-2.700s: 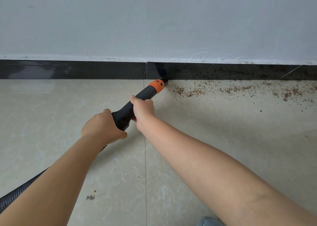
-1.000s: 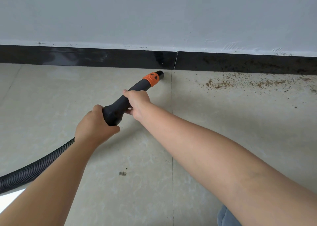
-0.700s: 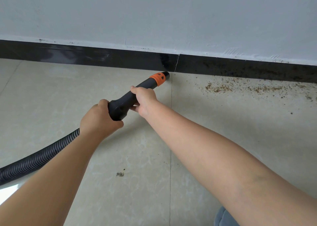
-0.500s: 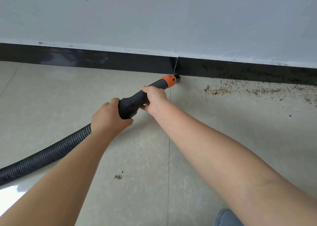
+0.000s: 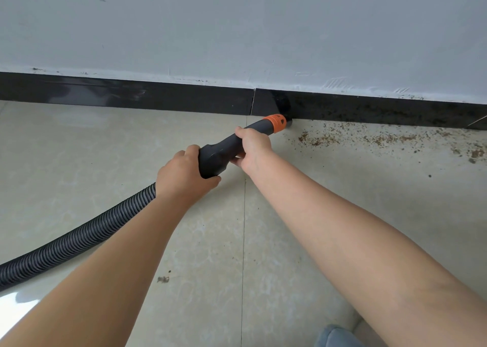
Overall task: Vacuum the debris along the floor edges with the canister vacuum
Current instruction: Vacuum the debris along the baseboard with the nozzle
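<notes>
A black vacuum nozzle (image 5: 218, 153) with an orange collar (image 5: 276, 123) points at the foot of the black baseboard (image 5: 158, 99). My left hand (image 5: 181, 176) grips the thick rear end of the nozzle where the ribbed black hose (image 5: 73, 237) joins it. My right hand (image 5: 254, 146) grips the nozzle further forward, just behind the orange collar. The nozzle tip touches the floor at the baseboard, just left of a trail of brown debris (image 5: 319, 138) that runs along the wall to the right (image 5: 411, 138).
The floor is pale glossy tile with a grout line (image 5: 243, 228) running toward me. A small dark crumb (image 5: 162, 279) lies on the tile between my forearms. A grey-white wall (image 5: 237, 30) rises above the baseboard. A bit of blue fabric (image 5: 340, 337) shows at the bottom edge.
The nozzle tip has slid to the right along the baseboard, past the baseboard joint, and now sits at the left end of the debris trail. Both hands kept their grip.
</notes>
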`<state>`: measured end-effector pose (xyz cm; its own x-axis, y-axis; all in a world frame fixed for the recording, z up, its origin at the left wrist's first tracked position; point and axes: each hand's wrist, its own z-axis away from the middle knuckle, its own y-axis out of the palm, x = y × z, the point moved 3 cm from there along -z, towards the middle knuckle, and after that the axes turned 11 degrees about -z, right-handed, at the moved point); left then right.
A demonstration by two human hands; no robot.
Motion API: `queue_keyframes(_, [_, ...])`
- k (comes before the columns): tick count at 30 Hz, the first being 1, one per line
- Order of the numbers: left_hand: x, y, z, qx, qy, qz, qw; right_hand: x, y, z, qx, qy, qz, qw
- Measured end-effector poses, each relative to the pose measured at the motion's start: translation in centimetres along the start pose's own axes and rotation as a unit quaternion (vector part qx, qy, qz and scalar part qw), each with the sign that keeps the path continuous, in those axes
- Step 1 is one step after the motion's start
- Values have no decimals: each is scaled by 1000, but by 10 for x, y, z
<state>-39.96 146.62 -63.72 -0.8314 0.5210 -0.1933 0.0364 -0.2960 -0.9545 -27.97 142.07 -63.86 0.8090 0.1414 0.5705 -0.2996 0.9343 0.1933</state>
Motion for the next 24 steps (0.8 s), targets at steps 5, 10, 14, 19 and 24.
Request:
queue_keyframes(5, [20, -10, 5, -29, 1, -26, 999, -18, 8, 7, 22, 8, -28, 999])
queue_keyframes(10, [62, -15, 13, -61, -23, 0, 998, -40, 34, 24, 64, 7, -41, 997])
queue_keyframes(14, [88, -18, 24, -146, 24, -102, 984, -60, 53, 36, 84, 51, -35, 995])
queue_keyframes(19, [106, -15, 32, -198, 8, -125, 972, -78, 67, 42, 92, 70, -28, 993])
queue_keyframes(24, [113, -13, 33, -196, -27, -97, 975, -77, 77, 42, 112, 80, 1, 990])
